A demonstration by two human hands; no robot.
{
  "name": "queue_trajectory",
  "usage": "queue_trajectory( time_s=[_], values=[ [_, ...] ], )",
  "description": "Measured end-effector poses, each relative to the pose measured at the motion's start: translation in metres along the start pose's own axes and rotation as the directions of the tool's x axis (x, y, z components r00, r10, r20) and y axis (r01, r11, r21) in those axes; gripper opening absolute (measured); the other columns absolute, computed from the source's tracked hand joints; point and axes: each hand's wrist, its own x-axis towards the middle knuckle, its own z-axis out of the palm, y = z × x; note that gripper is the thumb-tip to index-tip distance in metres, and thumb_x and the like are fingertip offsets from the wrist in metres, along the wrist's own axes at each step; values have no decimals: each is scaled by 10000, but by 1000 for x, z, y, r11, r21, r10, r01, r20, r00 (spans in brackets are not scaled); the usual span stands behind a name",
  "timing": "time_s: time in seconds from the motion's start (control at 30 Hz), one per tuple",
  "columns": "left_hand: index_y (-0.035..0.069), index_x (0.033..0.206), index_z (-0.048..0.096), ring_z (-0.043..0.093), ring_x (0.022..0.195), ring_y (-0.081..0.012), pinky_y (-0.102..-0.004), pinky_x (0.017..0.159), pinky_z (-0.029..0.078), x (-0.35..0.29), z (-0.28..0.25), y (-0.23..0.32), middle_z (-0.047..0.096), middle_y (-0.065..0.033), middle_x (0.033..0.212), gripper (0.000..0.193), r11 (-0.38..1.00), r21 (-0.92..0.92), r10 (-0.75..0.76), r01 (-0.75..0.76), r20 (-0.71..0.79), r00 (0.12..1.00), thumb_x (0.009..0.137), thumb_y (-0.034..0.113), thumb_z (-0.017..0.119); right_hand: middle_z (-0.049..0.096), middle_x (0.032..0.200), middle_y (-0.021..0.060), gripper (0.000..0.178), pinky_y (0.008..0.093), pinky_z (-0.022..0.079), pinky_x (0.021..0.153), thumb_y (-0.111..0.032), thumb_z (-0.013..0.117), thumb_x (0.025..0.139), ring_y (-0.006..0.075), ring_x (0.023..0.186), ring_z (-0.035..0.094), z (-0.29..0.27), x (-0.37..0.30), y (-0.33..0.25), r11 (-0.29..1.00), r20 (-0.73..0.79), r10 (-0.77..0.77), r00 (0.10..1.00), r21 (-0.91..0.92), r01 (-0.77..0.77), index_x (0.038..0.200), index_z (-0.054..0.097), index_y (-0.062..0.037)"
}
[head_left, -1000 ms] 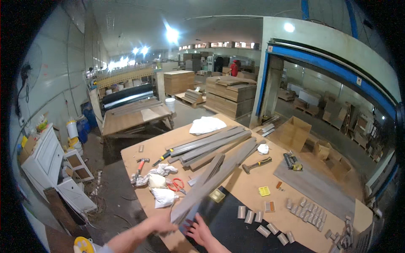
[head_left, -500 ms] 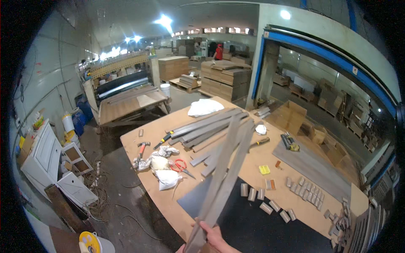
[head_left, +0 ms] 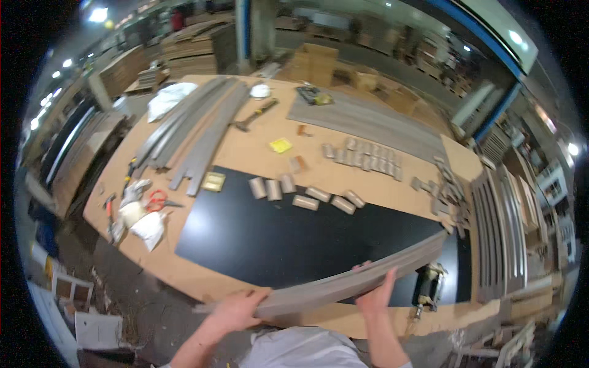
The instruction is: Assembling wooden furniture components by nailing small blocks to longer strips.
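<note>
Long grey wood strips [head_left: 325, 283], at least two lying together, stretch level across the table's front side in both my hands. My left hand [head_left: 239, 310] is closed around them near their left end. Farther right, my right hand [head_left: 377, 299] grips them from below and the near side, some of its fingertips showing beyond the far edge. The strips pass above the near part of a black panel [head_left: 245, 233] lying on the table. Right of my right hand lies a nail gun [head_left: 429, 285], on the panel's near edge.
On the tan table [head_left: 239, 150] are small grey wood blocks [head_left: 305, 202], more grey strips [head_left: 208, 135], a hammer [head_left: 257, 115], red-handled scissors [head_left: 161, 201] and white bags [head_left: 147, 230]. A wide grey board [head_left: 368, 119] lies along the far side, a second tool [head_left: 314, 96] on it.
The strips have swung from a steep upright tilt to level across my front. My right hand now holds them farther along. The view has turned right and down.
</note>
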Motion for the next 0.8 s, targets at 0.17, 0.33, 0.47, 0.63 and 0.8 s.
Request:
queue_trajectory(
  time_s=[0.17, 0.33, 0.47, 0.63, 0.8],
  values=[
    [179, 1350, 599, 630, 1159, -368, -508, 1019, 484, 28, -16, -55, 664, -141, 1176, 692, 972, 224, 63, -75, 62, 996, 694, 254, 802, 414, 1573, 76, 893, 534, 418, 1100, -755, 433, 1000, 310, 1328, 519, -89, -14, 57, 954, -166, 160, 973, -227, -196, 1623, 248, -143],
    [188, 1382, 608, 570, 1243, -338, -511, 1064, 458, 79, -37, -81, 626, -102, 1265, 772, 922, 372, 117, -109, 2, 993, 669, 245, 897, 760, 1184, 91, 918, 393, 526, 870, -814, 382, 969, 209, 1050, 724, -73, -9, 18, 388, -175, 404, 898, -856, -342, 1308, 654, -5],
    [183, 1347, 641, 528, 1284, -331, -505, 1078, 446, 99, -34, -67, 573, -98, 1343, 742, 943, 330, 42, -33, -21, 999, 661, 211, 925, 763, 1119, 82, 653, 444, 544, 899, -635, 650, 946, 239, 1027, 731, -63, -1, -23, 60, 18, 366, 930, -998, -4, 1349, 648, -121],
    [127, 1244, 683, 539, 1230, -340, -509, 1061, 445, 89, -21, -91, 571, -101, 1294, 654, 941, 314, 174, -125, -132, 976, 640, 184, 927, 697, 1227, 6, 527, 524, 387, 1128, -336, 867, 777, 245, 1239, 616, -48, 7, -65, -559, 585, -83, 807, -697, 448, 1257, 683, -222],
    [101, 1189, 681, 558, 1140, -338, -496, 1000, 467, 76, -7, -81, 592, -92, 1155, 596, 904, 410, 201, -119, -164, 966, 642, 185, 903, 668, 1206, -40, 559, 478, 342, 1125, -303, 888, 699, 209, 1220, 588, -82, 35, -74, -674, 538, 112, 836, -577, 462, 1221, 696, -245]
  ],
)
